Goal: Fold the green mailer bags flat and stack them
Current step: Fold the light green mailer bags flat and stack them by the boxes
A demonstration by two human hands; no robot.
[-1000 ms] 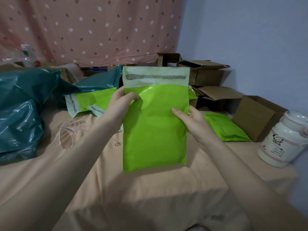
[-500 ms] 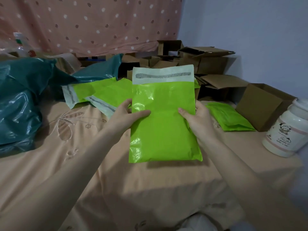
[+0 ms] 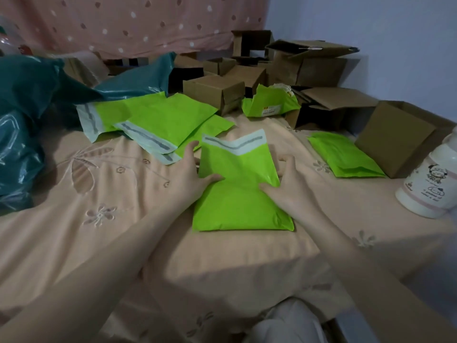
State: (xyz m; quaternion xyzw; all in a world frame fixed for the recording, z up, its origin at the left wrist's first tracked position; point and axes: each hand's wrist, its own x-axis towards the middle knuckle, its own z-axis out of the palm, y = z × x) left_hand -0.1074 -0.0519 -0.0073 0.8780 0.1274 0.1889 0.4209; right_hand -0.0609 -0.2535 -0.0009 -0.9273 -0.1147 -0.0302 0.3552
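A bright green mailer bag [image 3: 237, 194] with a white adhesive flap lies on the peach bedspread [image 3: 99, 219] in front of me. My left hand [image 3: 190, 179] holds its left edge, thumb on top and fingers under. At the bag's right edge, my right hand [image 3: 289, 186] grips it the same way. The bag's upper half bends up in a shallow V. Several unfolded green mailers [image 3: 158, 120] lie in a loose pile at the back left. A folded green mailer [image 3: 343, 154] rests to the right.
Open cardboard boxes [image 3: 395, 137] crowd the back and right. A torn green mailer [image 3: 269, 102] leans among them. Dark teal plastic bags [image 3: 22, 134] fill the left side. A white lidded jar [image 3: 430, 179] stands at the right edge.
Both hands have lowered the green mailer from upright in the air down onto the bedspread. My view has tilted down, showing more of the pile behind.
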